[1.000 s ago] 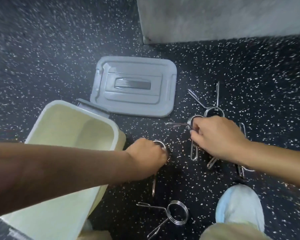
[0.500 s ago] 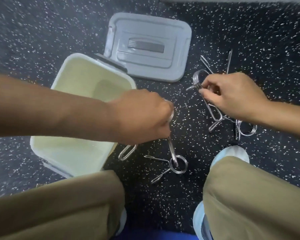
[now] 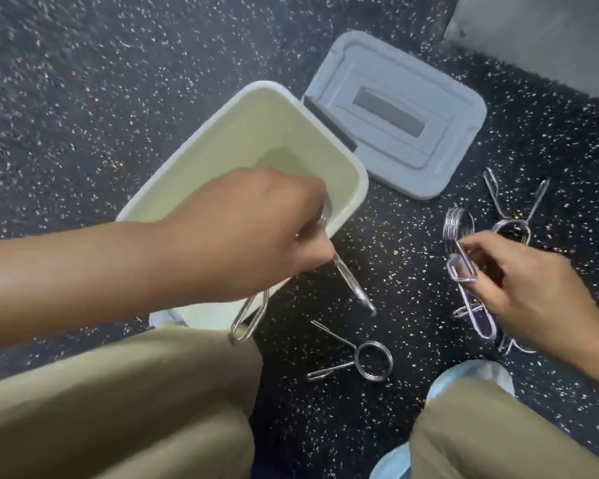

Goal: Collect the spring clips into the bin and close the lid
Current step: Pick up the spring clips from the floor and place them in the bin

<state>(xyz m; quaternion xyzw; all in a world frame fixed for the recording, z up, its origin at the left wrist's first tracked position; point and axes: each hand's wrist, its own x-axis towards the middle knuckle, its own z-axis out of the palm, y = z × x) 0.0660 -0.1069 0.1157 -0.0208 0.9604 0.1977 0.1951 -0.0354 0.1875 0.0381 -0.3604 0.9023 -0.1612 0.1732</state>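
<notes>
Bin [image 3: 355, 188] open, inside bare; lid [image 3: 400, 112] beside.

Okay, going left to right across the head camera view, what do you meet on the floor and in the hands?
Cream bin → left hand holding a spring clip → loose clip on the floor → grey lid → right hand holding a second clip.
</notes>
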